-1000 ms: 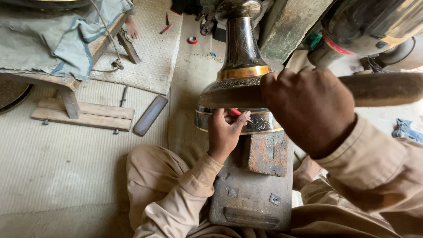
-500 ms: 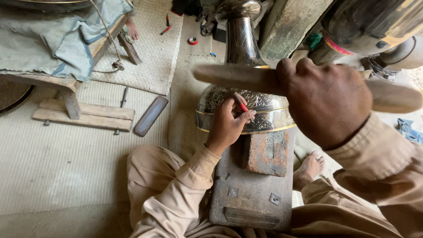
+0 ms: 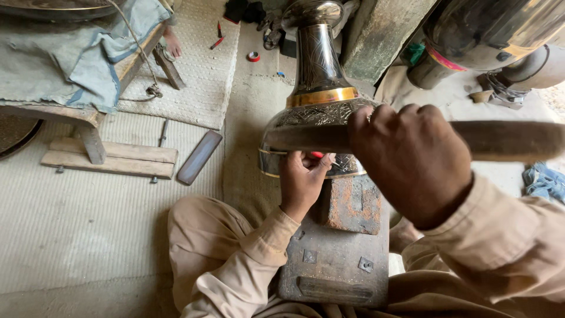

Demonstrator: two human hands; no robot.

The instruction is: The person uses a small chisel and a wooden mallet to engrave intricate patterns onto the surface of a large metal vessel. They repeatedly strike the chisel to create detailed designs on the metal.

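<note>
An engraved silver metal vase [image 3: 321,88] with a gold band lies tilted on a rusty iron block [image 3: 353,203]. That block is fixed to a dark metal base [image 3: 332,268] between my legs. My left hand [image 3: 301,182] pinches a small red-tipped tool against the vase's lower rim. My right hand [image 3: 412,165] grips a long wooden stick [image 3: 506,140] that lies horizontally across the vase's wide body.
A low wooden bench [image 3: 88,126] with blue cloth stands at the left. A dark flat bar [image 3: 199,156] lies on the woven mat. Large metal vessels [image 3: 488,29] stand at the top right, and a red tape roll [image 3: 253,56] lies farther back.
My right hand has swung the wooden stick up and then back down across the vase. My left hand stays at the vase's rim with the red-tipped tool.
</note>
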